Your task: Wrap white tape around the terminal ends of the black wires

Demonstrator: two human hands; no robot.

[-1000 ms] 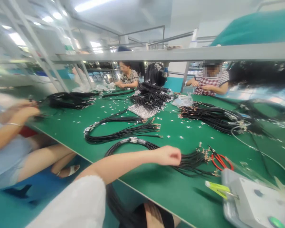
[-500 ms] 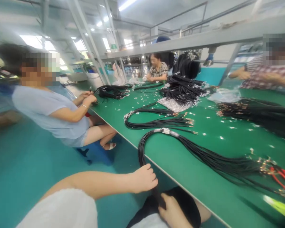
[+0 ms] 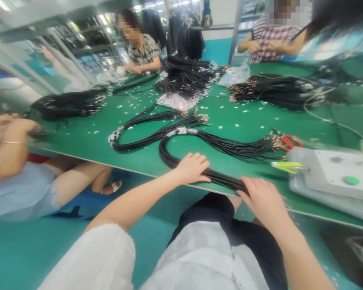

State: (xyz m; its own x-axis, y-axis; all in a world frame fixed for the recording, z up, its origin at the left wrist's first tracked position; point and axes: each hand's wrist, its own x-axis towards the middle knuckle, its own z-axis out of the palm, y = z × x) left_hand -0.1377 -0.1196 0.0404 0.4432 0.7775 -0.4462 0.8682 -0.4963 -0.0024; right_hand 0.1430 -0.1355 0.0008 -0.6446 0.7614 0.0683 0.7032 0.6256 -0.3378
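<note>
A looped bundle of black cables with metal terminals at its far end lies across the green table mat. My left hand grips the bundle at the table's front edge. My right hand closes on the same bundle a little further right, where it hangs over the edge. Red-handled pliers lie by the terminals. Just beyond my right hand sits a white bench machine with a green button.
More black cable bundles and a second loop lie on the mat among scattered small metal pieces. Co-workers sit at the left and across the table. A yellow-green tool points from the machine.
My right hand has come up from my lap onto the bundle. My left hand has shifted along it, and the bundle's loop now lies closer to the table edge. The view has tilted further down.
</note>
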